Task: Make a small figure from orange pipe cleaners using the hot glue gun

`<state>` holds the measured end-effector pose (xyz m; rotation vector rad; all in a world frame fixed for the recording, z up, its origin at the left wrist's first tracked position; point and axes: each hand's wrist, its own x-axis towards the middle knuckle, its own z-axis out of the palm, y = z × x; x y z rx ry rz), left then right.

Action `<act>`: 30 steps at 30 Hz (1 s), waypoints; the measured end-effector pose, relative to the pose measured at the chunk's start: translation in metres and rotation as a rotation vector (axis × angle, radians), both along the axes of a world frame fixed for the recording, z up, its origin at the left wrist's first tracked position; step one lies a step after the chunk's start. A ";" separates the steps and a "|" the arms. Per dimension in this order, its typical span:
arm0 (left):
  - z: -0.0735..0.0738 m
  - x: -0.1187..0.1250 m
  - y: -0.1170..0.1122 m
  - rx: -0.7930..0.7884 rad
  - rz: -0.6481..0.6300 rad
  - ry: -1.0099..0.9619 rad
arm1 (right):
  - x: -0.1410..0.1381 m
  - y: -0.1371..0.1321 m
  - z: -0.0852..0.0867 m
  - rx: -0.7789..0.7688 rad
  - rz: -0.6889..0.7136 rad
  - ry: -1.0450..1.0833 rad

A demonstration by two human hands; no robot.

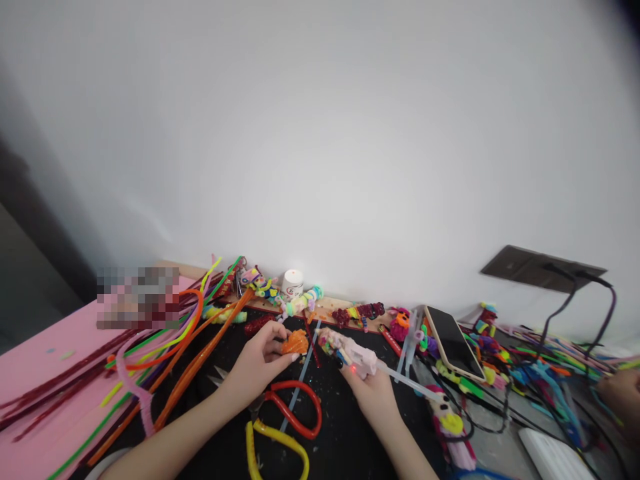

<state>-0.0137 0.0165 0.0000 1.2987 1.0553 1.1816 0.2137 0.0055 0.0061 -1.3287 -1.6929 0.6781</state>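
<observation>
My left hand is closed on a small orange bundle of pipe cleaner, pinched between thumb and fingers. In my right hand is a pale pink glue gun with a red light, its nozzle end facing the orange bundle across a small gap. A clear glue stick sticks out of the gun's back. On the black mat below my hands lies a cutting tool with a red loop handle and a yellow handle; metal blades show partly behind my left wrist.
Long pipe cleaners spread over the pink surface at left. Finished pipe-cleaner figures, a white paper cup and a phone line the wall. Cables run from a wall socket. Another person's hand is at the right edge.
</observation>
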 end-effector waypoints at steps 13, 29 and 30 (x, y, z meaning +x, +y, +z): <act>0.003 0.001 -0.003 -0.218 -0.130 -0.217 | 0.002 0.001 -0.003 0.093 -0.107 -0.186; 0.005 0.000 -0.005 -0.271 -0.089 -0.241 | 0.001 0.002 -0.004 0.081 -0.125 -0.216; 0.004 0.000 -0.004 -0.258 -0.090 -0.238 | 0.001 0.002 -0.004 0.079 -0.124 -0.221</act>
